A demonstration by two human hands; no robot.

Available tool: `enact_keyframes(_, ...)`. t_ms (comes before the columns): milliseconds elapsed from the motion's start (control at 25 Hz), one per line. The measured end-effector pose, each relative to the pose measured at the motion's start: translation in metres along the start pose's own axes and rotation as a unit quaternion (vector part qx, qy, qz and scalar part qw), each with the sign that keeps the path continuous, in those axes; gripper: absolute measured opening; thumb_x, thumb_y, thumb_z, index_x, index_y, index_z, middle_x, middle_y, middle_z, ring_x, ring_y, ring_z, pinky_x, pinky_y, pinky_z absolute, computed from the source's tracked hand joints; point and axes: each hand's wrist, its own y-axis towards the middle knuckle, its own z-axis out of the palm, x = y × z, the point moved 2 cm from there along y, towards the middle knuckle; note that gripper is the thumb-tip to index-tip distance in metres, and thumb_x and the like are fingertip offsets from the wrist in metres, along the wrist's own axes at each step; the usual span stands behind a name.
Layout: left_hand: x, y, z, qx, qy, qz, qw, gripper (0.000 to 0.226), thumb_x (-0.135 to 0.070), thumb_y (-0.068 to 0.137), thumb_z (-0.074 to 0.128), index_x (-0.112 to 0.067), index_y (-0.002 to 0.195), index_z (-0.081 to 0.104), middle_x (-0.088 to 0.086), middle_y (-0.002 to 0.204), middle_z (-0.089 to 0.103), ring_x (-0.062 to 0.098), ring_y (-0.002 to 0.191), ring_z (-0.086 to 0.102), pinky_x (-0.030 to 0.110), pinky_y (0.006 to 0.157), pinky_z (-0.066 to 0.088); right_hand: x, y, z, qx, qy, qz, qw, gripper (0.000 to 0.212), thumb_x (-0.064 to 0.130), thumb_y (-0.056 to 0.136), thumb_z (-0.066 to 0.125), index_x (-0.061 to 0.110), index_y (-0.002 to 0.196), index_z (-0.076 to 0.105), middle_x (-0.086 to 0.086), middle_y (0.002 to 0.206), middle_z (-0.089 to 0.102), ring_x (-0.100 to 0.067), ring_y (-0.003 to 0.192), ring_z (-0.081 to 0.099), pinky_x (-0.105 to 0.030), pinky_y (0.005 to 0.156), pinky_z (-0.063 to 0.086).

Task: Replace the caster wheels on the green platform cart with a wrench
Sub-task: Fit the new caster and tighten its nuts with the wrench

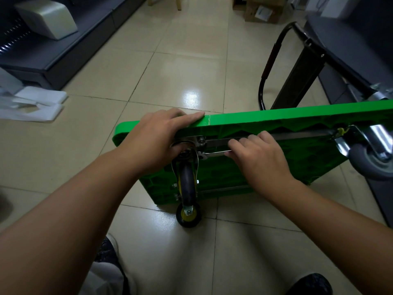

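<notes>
1. The right grip (257, 158) pinches the handle of the wrench (212, 154). The wrench head sits at a nut by the mounting plate of the caster (187, 179). With so light a hold, it could slip off and round the nut.
2. The left grip (155, 141) lies released, fingers straight, along the top edge of the green cart (276, 118), which stands on its side on the floor (170, 71). A slipping wrench could strike that thumb.
3. If the bracing eases, the cart could topple.
4. At the floor's far edge stands a cardboard box (263, 9); its contents cannot be told.
</notes>
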Motion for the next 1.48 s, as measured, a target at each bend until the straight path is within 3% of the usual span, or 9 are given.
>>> enact_keyframes(240,0.001,0.000,0.002,-0.004,0.008,-0.004,1.000,0.078,-0.027,0.088,0.074,-0.039,0.155,0.035,-0.002,0.135,0.058,0.024,0.116,0.054,0.047,0.096,0.046,0.035,-0.035,0.057,0.067,0.193,0.198,0.959,0.025,0.029,0.097,0.065,0.019,0.074,0.059,0.002,0.055,0.055,-0.017,0.042,0.042,-0.026,0.049,0.027)
enact_keyframes(360,0.000,0.000,0.002,0.000,0.006,-0.003,1.000,0.079,-0.027,0.087,0.074,-0.039,0.155,0.034,-0.002,0.135,0.058,0.024,0.116,0.054,0.048,0.096,0.047,0.087,-0.040,0.086,0.115,0.490,0.346,0.792,0.031,0.029,0.105,0.048,0.025,0.075,0.054,0.003,0.062,0.054,-0.012,0.051,0.048,-0.034,0.050,0.039)
enact_keyframes(440,0.001,0.000,0.002,0.004,0.007,-0.003,1.000,0.080,-0.027,0.087,0.073,-0.040,0.155,0.033,-0.002,0.135,0.057,0.024,0.116,0.054,0.049,0.096,0.047,0.116,-0.032,0.085,0.093,0.607,0.399,0.681,0.033,0.022,0.107,0.044,0.021,0.076,0.053,0.005,0.064,0.048,-0.004,0.054,0.042,-0.024,0.054,0.036)
enact_keyframes(520,0.002,0.000,0.002,0.007,0.009,-0.006,1.000,0.080,-0.028,0.088,0.073,-0.041,0.155,0.031,-0.003,0.135,0.057,0.023,0.116,0.053,0.048,0.095,0.047,0.124,-0.042,0.084,0.057,0.629,0.421,0.651,0.033,0.022,0.108,0.042,0.016,0.076,0.050,0.008,0.064,0.043,-0.004,0.056,0.039,-0.021,0.054,0.032)
enact_keyframes(600,0.001,-0.001,0.001,0.006,0.007,-0.007,1.000,0.080,-0.029,0.088,0.074,-0.041,0.155,0.032,-0.003,0.135,0.057,0.023,0.116,0.054,0.048,0.095,0.047,0.109,-0.071,0.089,0.072,0.576,0.414,0.701,0.031,0.026,0.107,0.043,0.017,0.078,0.050,0.007,0.064,0.044,-0.008,0.056,0.041,-0.028,0.055,0.036)
enact_keyframes(760,-0.001,-0.002,0.000,0.004,0.007,-0.006,1.000,0.080,-0.028,0.088,0.073,-0.041,0.155,0.032,-0.004,0.134,0.057,0.023,0.117,0.053,0.047,0.097,0.046,0.033,-0.102,0.077,0.098,0.258,0.234,0.932,0.017,0.025,0.093,0.069,0.019,0.079,0.061,0.002,0.068,0.062,-0.023,0.061,0.059,-0.037,0.063,0.045)
enact_keyframes(840,-0.001,-0.002,0.000,0.006,0.009,-0.008,1.000,0.079,-0.029,0.089,0.071,-0.042,0.155,0.030,-0.004,0.135,0.056,0.022,0.117,0.052,0.046,0.098,0.045,0.007,-0.074,0.046,0.064,0.158,0.127,0.977,0.016,0.028,0.089,0.071,0.017,0.081,0.062,-0.001,0.067,0.061,-0.026,0.059,0.057,-0.035,0.062,0.041)
enact_keyframes(1080,-0.004,-0.002,-0.001,0.005,0.004,-0.007,1.000,0.078,-0.029,0.090,0.071,-0.042,0.155,0.031,-0.003,0.135,0.056,0.024,0.117,0.052,0.046,0.097,0.044,-0.004,0.004,-0.019,0.002,0.056,-0.014,0.998,0.017,0.029,0.094,0.066,0.012,0.092,0.063,-0.003,0.069,0.063,-0.023,0.057,0.055,-0.034,0.062,0.040)
enact_keyframes(1480,-0.001,-0.001,0.001,-0.002,0.003,-0.009,1.000,0.076,-0.031,0.089,0.071,-0.041,0.155,0.033,-0.003,0.134,0.058,0.024,0.116,0.053,0.047,0.097,0.045,-0.005,0.003,0.007,0.008,0.018,0.007,1.000,0.019,0.032,0.094,0.067,0.015,0.087,0.066,-0.005,0.068,0.067,-0.025,0.059,0.062,-0.035,0.066,0.039)
